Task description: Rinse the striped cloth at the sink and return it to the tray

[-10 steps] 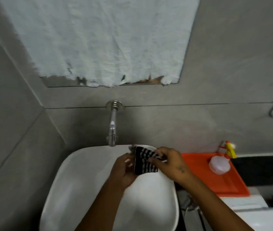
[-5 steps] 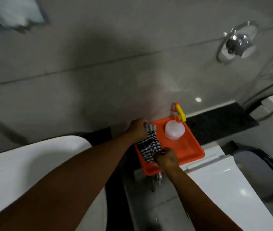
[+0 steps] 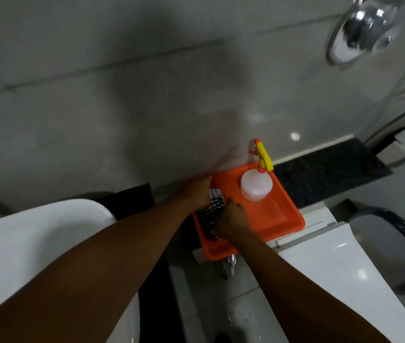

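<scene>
The black-and-white striped cloth (image 3: 212, 214) lies bunched in the left part of the orange tray (image 3: 278, 219). My left hand (image 3: 197, 191) grips its far end near the tray's back left corner. My right hand (image 3: 232, 220) rests on its near end, fingers closed over the fabric. Both hands cover much of the cloth. The white sink (image 3: 35, 241) sits at the lower left, under my left forearm.
A translucent spray bottle (image 3: 255, 185) with a yellow and orange trigger stands at the tray's back. The tray sits on a white toilet cistern (image 3: 344, 258). A dark ledge (image 3: 325, 169) runs along the grey tiled wall. A chrome wall fitting (image 3: 362, 28) is at top right.
The view swung from the sink and tap to the tray on the right. Both hands carried the cloth from over the basin and lowered it into the tray's left part.
</scene>
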`<state>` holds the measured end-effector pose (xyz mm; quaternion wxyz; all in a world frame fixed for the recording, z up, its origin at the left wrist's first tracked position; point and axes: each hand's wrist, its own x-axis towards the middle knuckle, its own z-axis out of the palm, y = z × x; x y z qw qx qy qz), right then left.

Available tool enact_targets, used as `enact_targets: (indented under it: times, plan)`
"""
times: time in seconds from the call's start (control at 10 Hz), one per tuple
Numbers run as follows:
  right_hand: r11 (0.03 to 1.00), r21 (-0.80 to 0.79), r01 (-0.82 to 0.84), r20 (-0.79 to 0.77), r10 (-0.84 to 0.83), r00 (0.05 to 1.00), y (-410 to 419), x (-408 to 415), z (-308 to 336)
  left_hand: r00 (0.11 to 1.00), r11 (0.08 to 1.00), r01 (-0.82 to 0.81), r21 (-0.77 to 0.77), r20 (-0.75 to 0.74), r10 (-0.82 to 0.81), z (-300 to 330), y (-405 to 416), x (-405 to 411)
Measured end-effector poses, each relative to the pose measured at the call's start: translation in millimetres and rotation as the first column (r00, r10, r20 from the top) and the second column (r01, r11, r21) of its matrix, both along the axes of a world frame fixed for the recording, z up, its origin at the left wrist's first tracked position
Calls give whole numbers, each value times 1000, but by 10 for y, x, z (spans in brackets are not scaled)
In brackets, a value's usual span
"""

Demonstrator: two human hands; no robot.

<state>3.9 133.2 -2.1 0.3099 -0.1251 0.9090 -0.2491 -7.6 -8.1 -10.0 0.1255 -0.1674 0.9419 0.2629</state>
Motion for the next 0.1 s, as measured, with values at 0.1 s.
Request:
enact_targets:
  times: [0.1]
  plan:
    - [999, -16, -40, -150, 37, 988, -131, 20, 432, 996, 999, 44, 18, -78, -43, 496, -163, 221]
